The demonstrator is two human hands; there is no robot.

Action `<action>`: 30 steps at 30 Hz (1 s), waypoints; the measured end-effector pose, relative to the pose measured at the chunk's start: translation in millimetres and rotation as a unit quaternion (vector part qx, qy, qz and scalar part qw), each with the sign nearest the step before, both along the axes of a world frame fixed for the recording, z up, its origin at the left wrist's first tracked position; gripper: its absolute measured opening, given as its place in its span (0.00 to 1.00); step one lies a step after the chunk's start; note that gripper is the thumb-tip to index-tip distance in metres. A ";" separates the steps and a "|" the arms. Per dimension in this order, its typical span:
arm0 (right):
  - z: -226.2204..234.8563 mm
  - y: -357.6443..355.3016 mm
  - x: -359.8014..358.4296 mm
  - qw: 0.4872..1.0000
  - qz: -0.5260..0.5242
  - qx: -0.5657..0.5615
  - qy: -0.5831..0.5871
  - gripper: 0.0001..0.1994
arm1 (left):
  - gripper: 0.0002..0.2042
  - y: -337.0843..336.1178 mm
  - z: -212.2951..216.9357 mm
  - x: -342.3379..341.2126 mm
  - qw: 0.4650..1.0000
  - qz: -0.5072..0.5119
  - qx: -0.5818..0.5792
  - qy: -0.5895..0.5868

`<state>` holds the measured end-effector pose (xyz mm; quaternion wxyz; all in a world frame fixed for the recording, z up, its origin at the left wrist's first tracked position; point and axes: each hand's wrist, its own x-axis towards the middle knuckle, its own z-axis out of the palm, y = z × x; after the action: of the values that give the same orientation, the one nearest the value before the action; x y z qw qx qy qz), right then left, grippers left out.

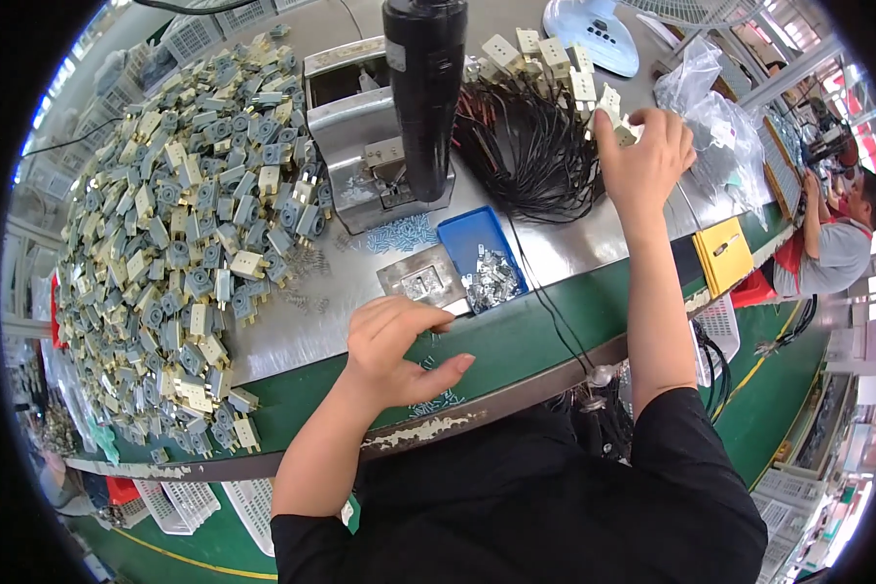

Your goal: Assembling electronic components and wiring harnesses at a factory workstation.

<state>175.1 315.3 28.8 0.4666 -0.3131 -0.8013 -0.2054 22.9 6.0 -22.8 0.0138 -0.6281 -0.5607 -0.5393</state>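
The largest thing was the steel-topped counter with a green border point(594, 247), its curved edge crossing in front of the wearer's black shirt. From nine to eleven o'clock rose a broad heap of grey and cream plastic plug-like parts point(195, 234). Just right of it, near eleven to twelve, stood a silver metal machine point(346, 128) with a thick black upright cylinder point(423, 88). At three o'clock, a co-worker in a grey top point(837, 248) sat well apart.

At one o'clock lay a bundle of thin black cables point(545, 175), cream plastic blocks clustered at its far end. Beyond them was a light-blue rounded appliance base point(594, 39); at two o'clock, a crumpled clear plastic bag point(730, 127).

The right hand point(644, 161), also at two o'clock, bent its thumb and fingers around a cream plastic block point(627, 134) beside the cables; I could not tell whether it was gripped. The left hand point(391, 350), at seven and nearer the centre, was open, thumb and fingers well apart, over the green border.

A yellow rectangular box point(725, 258) lay at three. Just above centre, a blue plastic tray point(465, 234) held small silver metal pieces point(493, 282), beside a recessed steel plate point(399, 277). Smallest were the slim bluish pieces point(404, 234) at eleven.
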 end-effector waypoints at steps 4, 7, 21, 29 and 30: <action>-14.7 2.4 23.3 0.997 0.046 -0.018 0.064 0.16 | 0.13 1.0 -1.5 1.1 1.000 -0.019 0.011 -0.002; -7.7 -40.6 48.1 0.962 0.165 -0.219 0.021 0.15 | 0.11 -1.2 -2.8 0.3 1.000 -0.009 0.008 -0.011; -24.6 -77.5 80.4 0.376 0.449 -0.804 0.104 0.14 | 0.10 -6.1 -3.3 1.1 1.000 -0.009 0.011 -0.024; 34.8 -86.9 -5.0 0.618 0.489 -0.615 -0.027 0.17 | 0.24 -18.7 -3.0 -9.0 0.972 -0.047 -0.007 -0.231; 46.2 -103.4 -20.3 0.697 0.454 -0.537 -0.142 0.13 | 0.24 -19.5 3.5 -8.7 0.972 -0.041 -0.007 -0.231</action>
<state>154.8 211.9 75.0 0.1363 -0.0763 -0.8768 0.4548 14.2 -13.6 -19.3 -0.1428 -0.5096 -0.5264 -0.6655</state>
